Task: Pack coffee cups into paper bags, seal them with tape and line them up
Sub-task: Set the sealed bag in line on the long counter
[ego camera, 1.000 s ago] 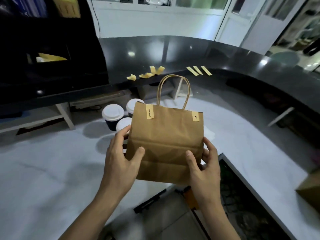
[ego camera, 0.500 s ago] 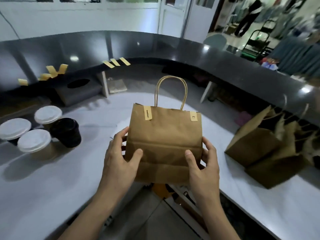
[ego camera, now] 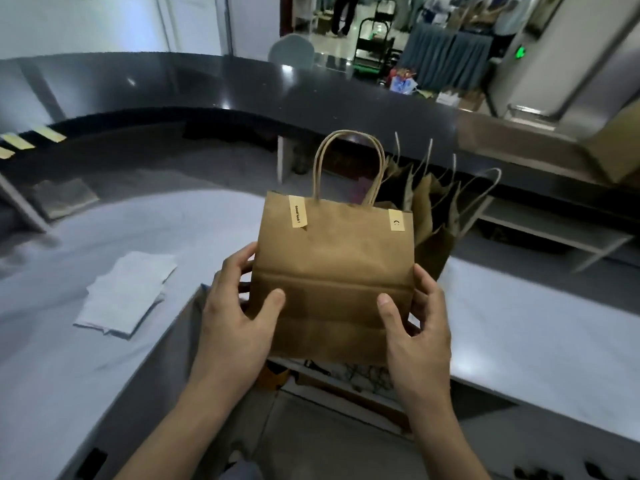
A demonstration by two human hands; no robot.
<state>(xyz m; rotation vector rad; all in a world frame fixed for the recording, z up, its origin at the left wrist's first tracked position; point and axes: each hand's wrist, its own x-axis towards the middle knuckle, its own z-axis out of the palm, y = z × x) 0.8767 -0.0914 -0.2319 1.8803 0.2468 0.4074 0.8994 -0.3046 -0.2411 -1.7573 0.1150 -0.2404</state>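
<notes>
Brown paper bag (ego camera: 332, 271) is being held upright in the air above the gap between worktop sections, its top closed by two tape strips (ego camera: 298, 212), twine handles standing up. Left hand (ego camera: 235, 317) is grasping the bag's lower left side and right hand (ego camera: 415, 323) its lower right side, thumbs pressing on the front, fingers wrapping behind. More paper bags (ego camera: 436, 209) are standing just behind it on the pale worktop (ego camera: 519, 323), a white paper sheet (ego camera: 128, 292) is lying to the left, and spare tape pieces (ego camera: 20, 142) are sticking to the dark raised counter (ego camera: 242, 91).
</notes>
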